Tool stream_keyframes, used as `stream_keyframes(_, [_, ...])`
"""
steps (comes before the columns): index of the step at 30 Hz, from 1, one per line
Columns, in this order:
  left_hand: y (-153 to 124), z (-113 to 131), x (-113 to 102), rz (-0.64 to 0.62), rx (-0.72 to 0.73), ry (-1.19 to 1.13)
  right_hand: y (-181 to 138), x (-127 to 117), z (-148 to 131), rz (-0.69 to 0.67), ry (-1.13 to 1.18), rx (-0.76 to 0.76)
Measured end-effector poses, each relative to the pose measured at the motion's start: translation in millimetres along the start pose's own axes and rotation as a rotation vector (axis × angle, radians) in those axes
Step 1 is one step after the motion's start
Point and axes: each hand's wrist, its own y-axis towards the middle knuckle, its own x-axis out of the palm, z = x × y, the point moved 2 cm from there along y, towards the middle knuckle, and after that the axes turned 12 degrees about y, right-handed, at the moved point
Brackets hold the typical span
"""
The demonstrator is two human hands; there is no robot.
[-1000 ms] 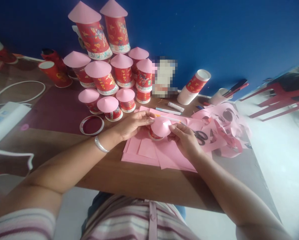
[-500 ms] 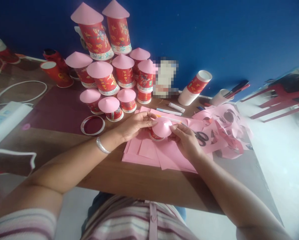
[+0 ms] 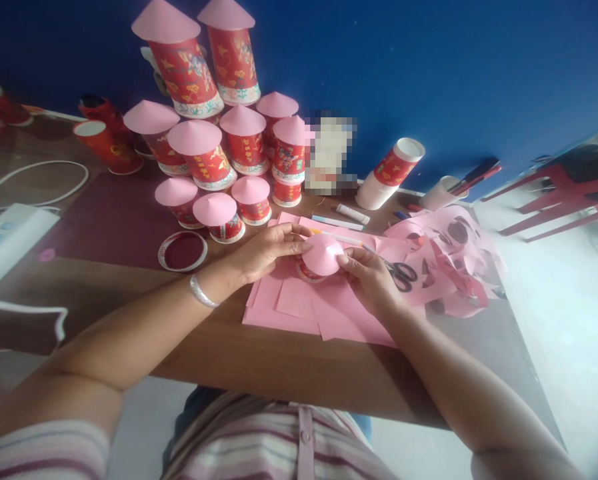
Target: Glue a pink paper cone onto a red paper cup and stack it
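Note:
A pink paper cone sits over a small red paper cup, whose lower edge shows beneath it. My left hand pinches the cone's rim from the left, fingers closed. From the right, my right hand grips the opposite rim between thumb and fingers. Flat pink paper sheets lie under the cup. Black-handled scissors rest just right of my right hand. Behind my fingers lies a pen with orange ends, partly hidden.
Several red cups with pink cone tops stand at the back left, near a red-and-white ring. Pink paper scraps heap on the right. A glue stick, a tall cup stack and a power strip surround the work area.
Both hands keep their hold on the cone, which stays over the cup with hardly any movement. The view has shifted slightly, so the cups at the back left appear a little further left.

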Motion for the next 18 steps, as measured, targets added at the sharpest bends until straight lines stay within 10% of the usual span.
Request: stream_keyframes(18, [-1.9, 1.4, -3.4, -0.019, -0.024, -0.003, 1.0, -0.1, -0.8, -0.020, 0.006, 0.053])
